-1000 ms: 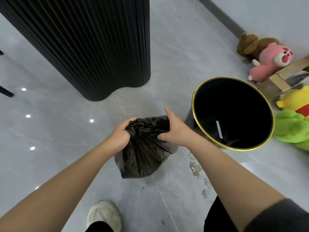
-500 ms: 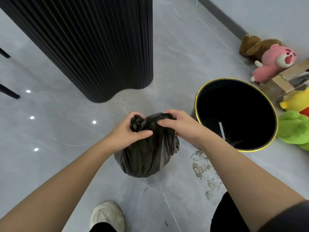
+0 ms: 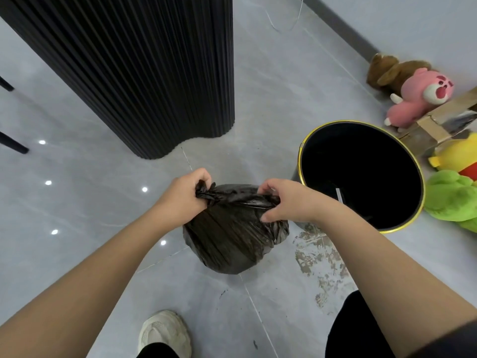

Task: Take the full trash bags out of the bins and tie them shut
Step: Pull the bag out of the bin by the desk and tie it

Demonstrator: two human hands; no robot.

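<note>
A full black trash bag (image 3: 232, 236) sits on the grey floor in front of me. My left hand (image 3: 180, 197) grips the bunched left end of the bag's mouth. My right hand (image 3: 286, 200) pinches the right end, and the gathered plastic is stretched taut between the two hands. Just to the right stands a round black bin (image 3: 361, 174) with a gold rim; it holds no bag and its inside is dark.
A tall black fluted column (image 3: 144, 68) rises behind the bag. Plush toys lie along the right wall: brown (image 3: 389, 71), pink (image 3: 423, 96), yellow (image 3: 456, 153), green (image 3: 451, 197), beside a cardboard box (image 3: 433, 125). A scuffed floor patch (image 3: 317, 251) and my white shoe (image 3: 165, 332) are nearby.
My hands have moved apart, pulling the two ends of the bag's gathered mouth outward. A second ago they were close together over the top of the bag.
</note>
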